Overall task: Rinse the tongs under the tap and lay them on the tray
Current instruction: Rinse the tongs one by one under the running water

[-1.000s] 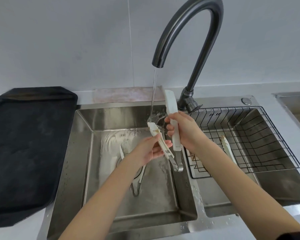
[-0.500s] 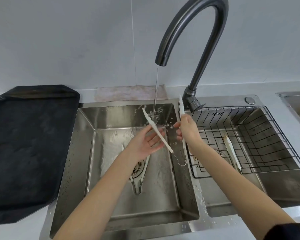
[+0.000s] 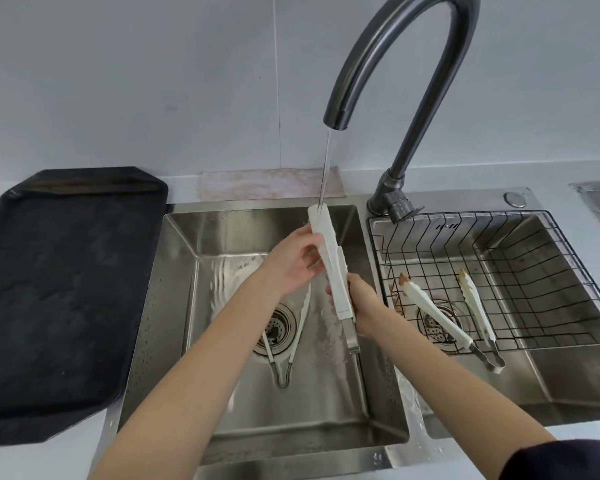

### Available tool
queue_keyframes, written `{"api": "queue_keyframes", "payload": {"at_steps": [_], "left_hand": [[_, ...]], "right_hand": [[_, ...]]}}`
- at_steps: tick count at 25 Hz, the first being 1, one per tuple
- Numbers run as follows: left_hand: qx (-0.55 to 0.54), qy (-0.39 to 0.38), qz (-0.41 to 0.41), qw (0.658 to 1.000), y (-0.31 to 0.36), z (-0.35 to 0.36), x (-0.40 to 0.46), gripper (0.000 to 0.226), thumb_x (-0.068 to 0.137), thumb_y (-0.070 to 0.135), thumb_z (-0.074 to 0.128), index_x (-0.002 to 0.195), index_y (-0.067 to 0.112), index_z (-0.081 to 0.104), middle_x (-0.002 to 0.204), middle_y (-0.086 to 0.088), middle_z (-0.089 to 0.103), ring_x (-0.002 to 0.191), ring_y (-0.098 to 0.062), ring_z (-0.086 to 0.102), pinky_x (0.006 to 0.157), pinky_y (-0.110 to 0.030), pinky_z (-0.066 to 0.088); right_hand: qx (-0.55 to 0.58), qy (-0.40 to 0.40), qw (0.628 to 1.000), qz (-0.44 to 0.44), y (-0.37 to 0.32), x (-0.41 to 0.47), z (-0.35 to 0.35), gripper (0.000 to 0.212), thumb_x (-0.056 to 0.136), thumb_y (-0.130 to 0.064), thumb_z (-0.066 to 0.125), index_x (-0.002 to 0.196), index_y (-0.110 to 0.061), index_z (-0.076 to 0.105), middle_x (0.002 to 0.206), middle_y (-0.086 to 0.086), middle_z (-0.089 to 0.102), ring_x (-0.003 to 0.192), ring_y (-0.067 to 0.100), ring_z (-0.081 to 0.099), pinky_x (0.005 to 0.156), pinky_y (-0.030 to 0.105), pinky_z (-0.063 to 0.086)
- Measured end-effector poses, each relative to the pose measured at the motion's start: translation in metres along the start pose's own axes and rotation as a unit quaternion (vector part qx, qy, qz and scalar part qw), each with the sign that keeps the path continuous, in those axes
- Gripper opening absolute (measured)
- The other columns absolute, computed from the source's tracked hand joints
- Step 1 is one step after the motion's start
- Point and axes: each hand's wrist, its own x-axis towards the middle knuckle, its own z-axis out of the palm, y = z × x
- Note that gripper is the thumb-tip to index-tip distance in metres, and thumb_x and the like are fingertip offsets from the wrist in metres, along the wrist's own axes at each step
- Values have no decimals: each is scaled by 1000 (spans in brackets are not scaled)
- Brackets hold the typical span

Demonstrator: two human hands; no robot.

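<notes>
White tongs (image 3: 333, 265) with a steel hinge end are held closed, tips up, under the running stream from the dark curved tap (image 3: 388, 81). My right hand (image 3: 362, 306) grips them near the lower handle. My left hand (image 3: 291, 261) holds the upper part, fingers against the arms. The stream lands on the tips. The black tray (image 3: 66, 289) lies on the counter left of the sink with nothing on it.
A second pair of tongs (image 3: 291, 341) lies over the drain in the left basin (image 3: 174, 306). A soiled pair (image 3: 440, 317) rests in the wire basket (image 3: 534, 237) over the right basin. A pink cloth (image 3: 267, 183) lies behind the sink.
The tongs, spread apart between my hands half a second ago, are now pressed closed and held upright, with their tips under the stream. Both hands have shifted closer together.
</notes>
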Motion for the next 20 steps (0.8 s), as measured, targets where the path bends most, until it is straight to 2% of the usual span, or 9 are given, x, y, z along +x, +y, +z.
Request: {"api": "queue_keyframes", "payload": {"at_steps": [2,3,5,7,10,13,14,18,20], "left_hand": [[4,20,-10,1000,2,6,2,13,92,9,48,99,16,56,81,-4,54,72,-14,53,57,-23,51],[0,35,-16,999,3,9,4,14,92,16,50,106,13,53,82,-4,53,72,-15,53,56,-24,51],[-4,70,-24,997,6,13,7,34,90,34,54,113,10,48,85,-6,54,74,-17,54,61,-27,49],[30,95,0,995,7,15,12,40,88,42,53,112,10,49,86,-6,55,76,-18,55,64,-27,49],[61,67,60,994,8,17,13,23,91,29,54,106,12,53,87,-3,53,83,-18,54,64,-24,50],[24,24,62,997,14,14,6,3,91,16,53,90,14,54,82,-3,50,76,-15,50,52,-22,54],[11,12,63,998,16,11,4,3,92,13,51,90,14,54,81,-2,49,75,-14,49,52,-22,54],[-9,-54,69,996,16,6,-4,18,92,1,43,92,15,55,79,-2,49,75,-15,51,65,-25,52],[2,-66,59,996,14,7,-5,14,93,6,46,89,15,56,78,-2,52,75,-15,53,64,-22,55]], "right_hand": [[9,-5,1000,8,-1,2,0,35,99,-29,30,82,-11,54,64,4,48,30,10,46,31,14,36],[5,-8,1000,12,-2,2,0,34,99,-30,30,83,-12,55,64,4,48,35,11,46,34,16,37],[-19,-14,1000,15,-2,2,0,34,98,-32,31,84,-13,55,65,3,48,47,11,42,43,19,34],[-25,-26,999,12,-1,3,1,32,98,-30,31,87,-12,55,65,3,48,45,10,43,39,17,37],[3,-47,999,8,1,2,6,26,98,-26,32,94,-10,52,65,4,47,28,8,48,30,13,37],[-2,-40,999,-1,2,0,11,29,99,-29,32,90,-11,53,65,4,47,25,6,47,29,12,36],[-8,-38,999,-7,1,-1,13,30,99,-30,31,90,-11,53,64,3,48,26,5,47,29,12,36],[-5,-31,999,-31,-1,-2,19,29,100,-31,30,103,-11,51,66,3,47,26,4,47,30,12,37],[20,-40,998,-39,-2,-2,20,29,100,-31,29,101,-10,49,66,3,45,25,3,45,29,12,36]]}}
